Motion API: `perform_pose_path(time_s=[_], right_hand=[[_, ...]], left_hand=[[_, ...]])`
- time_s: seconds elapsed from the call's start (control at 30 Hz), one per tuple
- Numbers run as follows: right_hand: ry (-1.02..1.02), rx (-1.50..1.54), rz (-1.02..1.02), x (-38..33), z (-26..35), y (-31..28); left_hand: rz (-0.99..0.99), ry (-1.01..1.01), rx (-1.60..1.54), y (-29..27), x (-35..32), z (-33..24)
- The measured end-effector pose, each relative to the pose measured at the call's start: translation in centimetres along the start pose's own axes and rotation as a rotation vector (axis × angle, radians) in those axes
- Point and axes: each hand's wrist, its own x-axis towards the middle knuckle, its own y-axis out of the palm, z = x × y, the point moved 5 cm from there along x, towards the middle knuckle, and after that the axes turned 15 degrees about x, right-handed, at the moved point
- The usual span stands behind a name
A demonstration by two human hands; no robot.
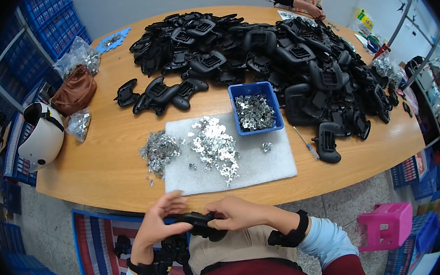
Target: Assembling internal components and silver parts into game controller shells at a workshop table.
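Close to my body, just off the table's front edge, I hold a black game controller shell [200, 223]. My left hand [159, 220] curves loosely round its left end, the thumb along the near side and the fingers beyond it. On the right part, my right hand [235, 212] is closed, thumb and fingers pinching the shell; any small part under those fingertips is hidden. Beyond my hands, a white foam mat [267, 165] bears a pile of shiny small metal pieces [213, 145]. A blue bin [237, 113] of similar pieces stands at its far edge.
Black controller shells [200, 60] are heaped across the wooden table [103, 153]. A screwdriver-like tool [306, 143] lies right of the mat. At left are a brown bag [76, 89] and white helmet [42, 135]. Another person [308, 1] works opposite; a pink stool [386, 225] stands right.
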Motion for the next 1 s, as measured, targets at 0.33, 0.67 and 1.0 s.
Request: perform_pose_path(time_s=[0.33, 0.67, 1.0], right_hand=[[-0.361, -0.583, -0.559, -1.1, 1.2, -7.4], [-0.176, -0.790, -0.466, 1.3, 0.3, -7.1], [-0.310, -0.686, -0.619, 0.4, 1.2, -8.4]], left_hand=[[-0.201, -0.280, -0.328, 0.9, 2.0, 2.0], [-0.413, -0.255, -0.718, 2.3, 1.5, 4.3], [-0.454, -0.227, -0.740, 2.7, 0.5, 3.7]])
